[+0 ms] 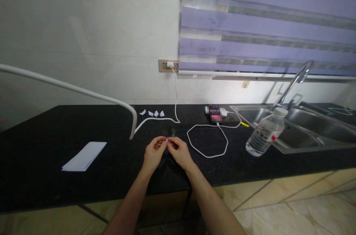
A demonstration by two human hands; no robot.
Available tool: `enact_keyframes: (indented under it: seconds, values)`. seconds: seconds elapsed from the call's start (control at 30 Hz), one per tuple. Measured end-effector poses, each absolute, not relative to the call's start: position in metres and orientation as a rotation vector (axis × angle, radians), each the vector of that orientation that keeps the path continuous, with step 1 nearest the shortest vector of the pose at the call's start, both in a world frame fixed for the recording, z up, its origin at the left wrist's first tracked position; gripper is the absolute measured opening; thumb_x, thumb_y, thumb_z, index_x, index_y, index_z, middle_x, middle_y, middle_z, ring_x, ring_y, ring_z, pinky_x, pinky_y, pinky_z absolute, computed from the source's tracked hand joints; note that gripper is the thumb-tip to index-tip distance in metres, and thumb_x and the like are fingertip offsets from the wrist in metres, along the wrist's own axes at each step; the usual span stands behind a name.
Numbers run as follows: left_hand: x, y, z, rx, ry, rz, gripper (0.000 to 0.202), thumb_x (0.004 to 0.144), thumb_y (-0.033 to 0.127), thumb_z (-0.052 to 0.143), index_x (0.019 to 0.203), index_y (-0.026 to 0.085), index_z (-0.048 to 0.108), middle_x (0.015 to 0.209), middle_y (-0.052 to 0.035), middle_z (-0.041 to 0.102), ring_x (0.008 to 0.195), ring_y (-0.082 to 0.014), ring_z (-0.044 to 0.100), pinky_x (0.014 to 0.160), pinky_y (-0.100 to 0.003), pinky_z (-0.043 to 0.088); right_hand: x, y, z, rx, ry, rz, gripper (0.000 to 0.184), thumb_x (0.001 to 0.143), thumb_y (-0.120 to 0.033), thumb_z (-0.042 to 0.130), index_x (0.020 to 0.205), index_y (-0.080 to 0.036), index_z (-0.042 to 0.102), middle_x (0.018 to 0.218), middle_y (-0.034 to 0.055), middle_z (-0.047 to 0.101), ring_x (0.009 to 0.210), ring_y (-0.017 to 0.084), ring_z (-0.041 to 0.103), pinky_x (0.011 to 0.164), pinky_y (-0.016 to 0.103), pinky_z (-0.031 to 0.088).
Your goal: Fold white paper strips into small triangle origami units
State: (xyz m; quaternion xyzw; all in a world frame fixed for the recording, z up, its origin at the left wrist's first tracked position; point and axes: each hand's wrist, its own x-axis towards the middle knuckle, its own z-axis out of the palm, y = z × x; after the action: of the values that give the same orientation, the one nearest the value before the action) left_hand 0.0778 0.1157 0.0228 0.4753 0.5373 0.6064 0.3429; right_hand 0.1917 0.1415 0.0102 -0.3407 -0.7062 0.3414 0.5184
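Observation:
My left hand point(154, 152) and my right hand point(179, 151) meet over the black counter point(41, 135), fingertips pinched together on a tiny white piece of paper point(167, 140). Both hands are closed around it, and its shape is too small to make out. Behind the hands, near the wall, lie several small folded white paper pieces point(152, 113). A stack of white paper sheets point(84, 156) rests on the counter to the left.
A white charger cable point(207, 141) runs from the wall socket point(168, 65) and loops on the counter to a blurred device point(216, 113). A plastic water bottle point(265, 133) leans at the steel sink point(306, 131) with its faucet point(294, 81). A white curved tube point(83, 92) arcs in from the left.

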Motion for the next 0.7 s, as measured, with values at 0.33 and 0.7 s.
enact_keyframes:
  seconds: [0.33, 0.7]
  values:
    - [0.0753, 0.1155, 0.0234, 1.283, 1.479, 1.552, 0.027, 0.064, 0.034, 0.059, 0.083, 0.015, 0.063, 0.081, -0.0043, 0.066, 0.074, -0.0157, 0.061, 0.070, -0.026, 0.048, 0.1930, 0.1398, 0.0112, -0.858, -1.692, 0.817, 0.019, 0.076, -0.025, 0.050, 0.087, -0.016, 0.063, 0.077, 0.0035, 0.061, 0.066, 0.012, 0.053, 0.060, 0.022, 0.042]
    - [0.0760, 0.1143, 0.0226, 1.372, 1.504, 1.554, 0.024, 0.062, 0.032, 0.059, 0.081, 0.016, 0.062, 0.077, -0.0031, 0.065, 0.072, -0.0153, 0.060, 0.067, -0.025, 0.048, 0.1926, 0.1422, 0.0099, -0.868, -1.654, 0.824, 0.019, 0.076, -0.021, 0.049, 0.087, -0.019, 0.065, 0.084, 0.0039, 0.065, 0.075, 0.014, 0.058, 0.072, 0.027, 0.045]
